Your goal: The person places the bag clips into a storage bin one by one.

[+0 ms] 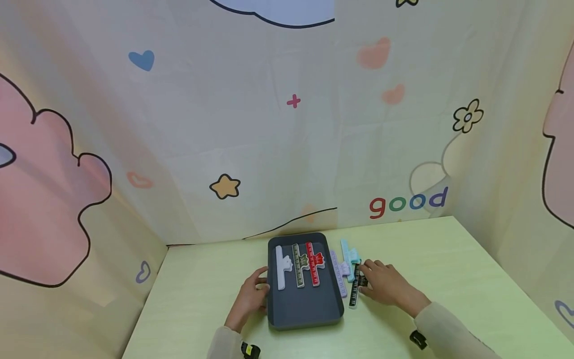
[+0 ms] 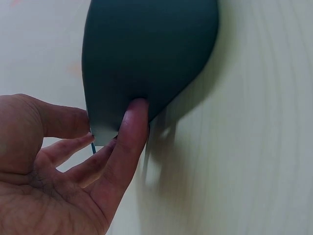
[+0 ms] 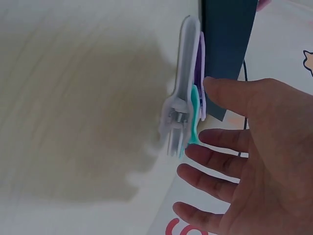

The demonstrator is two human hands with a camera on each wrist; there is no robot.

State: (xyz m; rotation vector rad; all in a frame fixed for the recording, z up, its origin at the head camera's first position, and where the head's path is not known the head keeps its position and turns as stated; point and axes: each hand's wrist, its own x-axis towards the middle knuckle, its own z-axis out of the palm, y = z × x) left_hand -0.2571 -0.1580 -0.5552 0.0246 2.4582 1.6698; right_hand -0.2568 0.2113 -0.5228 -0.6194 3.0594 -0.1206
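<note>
Three clips [image 1: 299,265] lie in the tray [image 1: 305,311], three more [image 1: 347,271] at its right. Left hand [image 1: 251,298] touches the tray open-fingered; right hand [image 1: 384,284], fingers spread, rests on the black clip [image 1: 355,288].

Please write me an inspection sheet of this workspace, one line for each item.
Surface: pale yellow-green table.
Job's things: dark grey tray holding a white clip, a dark green clip and a red clip; purple clip, teal clip and black clip beside it.
Clutter: nothing seen.
Hands: left hand touches the tray's left wall; right hand open, at the black clip.
Cables: nothing seen.
Surroundings: cartoon-print curtain.
</note>
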